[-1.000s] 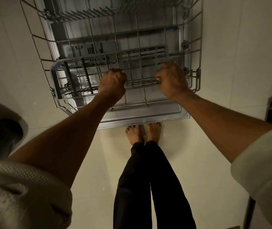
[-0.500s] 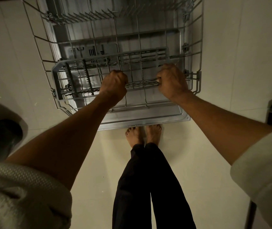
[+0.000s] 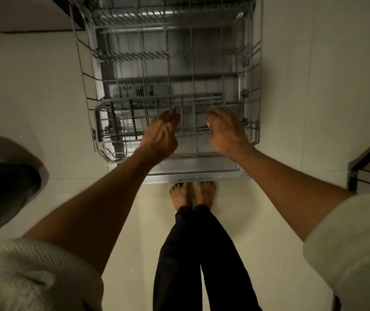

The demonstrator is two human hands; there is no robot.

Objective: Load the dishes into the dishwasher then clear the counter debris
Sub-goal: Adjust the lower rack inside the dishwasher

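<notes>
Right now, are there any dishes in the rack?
No, the rack shows only bare wire and tines, with the open door visible below it, and no plate, cup or bowl anywhere in it.

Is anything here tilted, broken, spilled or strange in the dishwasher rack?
Nothing stands out. The rack sits level over the open door, its wires look whole, and no dishes or spills show. Both hands are at its front edge.
</notes>
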